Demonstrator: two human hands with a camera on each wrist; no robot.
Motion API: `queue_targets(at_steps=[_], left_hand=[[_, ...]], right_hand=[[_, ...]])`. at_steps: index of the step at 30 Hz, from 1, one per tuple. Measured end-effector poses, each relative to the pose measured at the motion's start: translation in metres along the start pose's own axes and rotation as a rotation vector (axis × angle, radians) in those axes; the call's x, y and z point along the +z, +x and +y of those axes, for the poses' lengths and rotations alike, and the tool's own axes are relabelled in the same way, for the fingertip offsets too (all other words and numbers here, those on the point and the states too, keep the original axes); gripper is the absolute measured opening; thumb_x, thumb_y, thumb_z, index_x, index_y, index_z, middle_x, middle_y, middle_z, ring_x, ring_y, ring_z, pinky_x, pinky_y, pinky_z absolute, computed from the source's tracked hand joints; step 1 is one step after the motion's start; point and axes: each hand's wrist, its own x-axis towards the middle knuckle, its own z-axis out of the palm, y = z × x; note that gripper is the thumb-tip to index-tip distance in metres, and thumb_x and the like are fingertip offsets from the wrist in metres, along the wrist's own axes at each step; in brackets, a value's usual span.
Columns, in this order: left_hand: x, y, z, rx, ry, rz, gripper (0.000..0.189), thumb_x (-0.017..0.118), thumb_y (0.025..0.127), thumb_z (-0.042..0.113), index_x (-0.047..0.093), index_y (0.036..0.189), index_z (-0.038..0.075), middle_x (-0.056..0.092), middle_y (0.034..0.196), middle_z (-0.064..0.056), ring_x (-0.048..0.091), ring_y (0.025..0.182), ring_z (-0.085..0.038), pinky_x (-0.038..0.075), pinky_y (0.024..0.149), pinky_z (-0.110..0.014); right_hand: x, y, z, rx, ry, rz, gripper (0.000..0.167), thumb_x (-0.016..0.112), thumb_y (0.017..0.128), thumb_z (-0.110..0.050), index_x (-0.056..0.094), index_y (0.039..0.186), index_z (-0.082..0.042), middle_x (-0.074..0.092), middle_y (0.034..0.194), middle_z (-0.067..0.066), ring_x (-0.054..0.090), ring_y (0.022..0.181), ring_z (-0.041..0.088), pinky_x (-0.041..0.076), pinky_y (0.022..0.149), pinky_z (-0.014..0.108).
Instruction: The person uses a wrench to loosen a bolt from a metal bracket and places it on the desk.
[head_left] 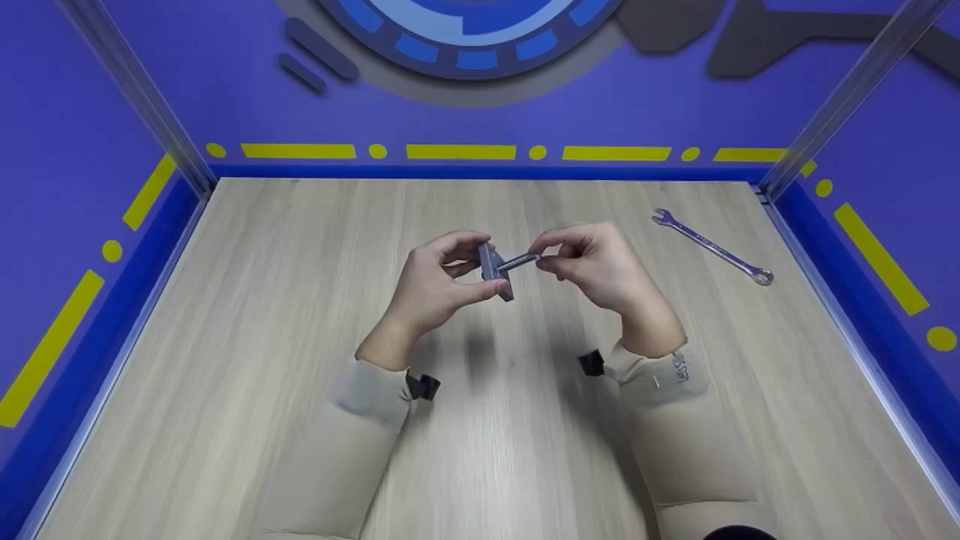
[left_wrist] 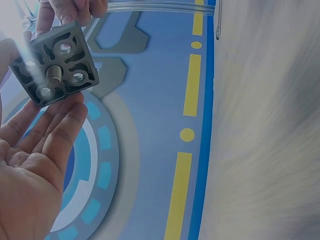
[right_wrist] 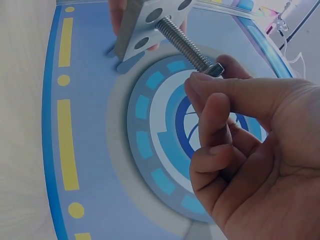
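Above the table, my left hand [head_left: 435, 281] grips a grey square plate [head_left: 490, 262] by its edges, thumb below and fingers above. The right wrist view shows the plate's smooth face [right_wrist: 142, 30] with round holes. A long threaded bolt [right_wrist: 184, 44] stands in its middle hole. My right hand [head_left: 600, 266] pinches the bolt at its hex head, thumb and fingertips right at it. In the left wrist view the plate's ribbed back [left_wrist: 70, 61] shows, with the bolt's threaded tip [left_wrist: 53, 75] sticking out through the centre.
A combination wrench [head_left: 712, 246] lies at the right rear of the wooden table [head_left: 300, 315]. Blue panels [head_left: 480, 124] with yellow marks stand behind and along both sides, with metal posts at the corners. Each sleeve cuff has a black piece [head_left: 424, 387] strapped to it.
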Motion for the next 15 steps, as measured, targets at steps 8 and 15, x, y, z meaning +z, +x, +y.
queue_targets(at_steps=[8, 15], left_hand=[[0.0005, 0.0001, 0.0003, -0.003, -0.006, -0.003, 0.062, 0.101, 0.086, 0.015, 0.075, 0.141, 0.005, 0.079, 0.132, -0.011, 0.077, 0.128, -0.025, 0.065, 0.115, -0.027], [0.0017, 0.0002, -0.0011, -0.009, -0.011, 0.0, 0.063, 0.101, 0.086, 0.015, 0.075, 0.142, 0.006, 0.079, 0.133, -0.011, 0.077, 0.129, -0.025, 0.065, 0.116, -0.026]], right_hand=[[-0.0002, -0.0001, 0.0015, -0.059, 0.024, 0.02, 0.026, 0.073, 0.099, 0.013, 0.089, 0.106, -0.007, 0.081, 0.102, 0.008, 0.058, 0.069, 0.007, 0.046, 0.056, 0.016], [0.0005, 0.0024, 0.0021, 0.053, -0.022, 0.073, 0.026, 0.07, 0.114, -0.025, 0.086, 0.12, -0.007, 0.083, 0.104, 0.01, 0.063, 0.067, 0.014, 0.051, 0.059, 0.021]])
